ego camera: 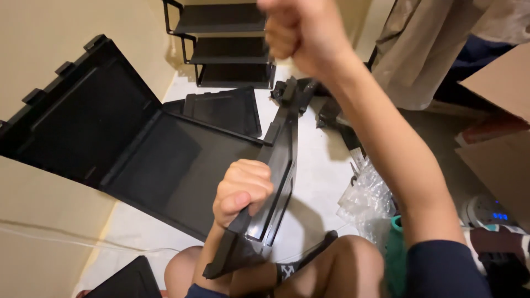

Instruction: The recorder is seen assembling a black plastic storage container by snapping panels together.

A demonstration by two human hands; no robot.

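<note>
While the left hand [243, 190] clamped the black side panel [276, 176] upright to steady it, the right hand [301, 30] hung above, fisted, empty.

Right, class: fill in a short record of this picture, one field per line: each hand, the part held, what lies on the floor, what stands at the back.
Left hand: gripping the edge of a black side panel, which stands tilted
Right hand: closed fist raised above the panel, holding nothing visible
Joined panels: two black panels meeting at an angle, leaning by the wall
Floor: plastic bag, loose black parts, flat panel
Back: black shelf unit
Right side: cardboard
</note>
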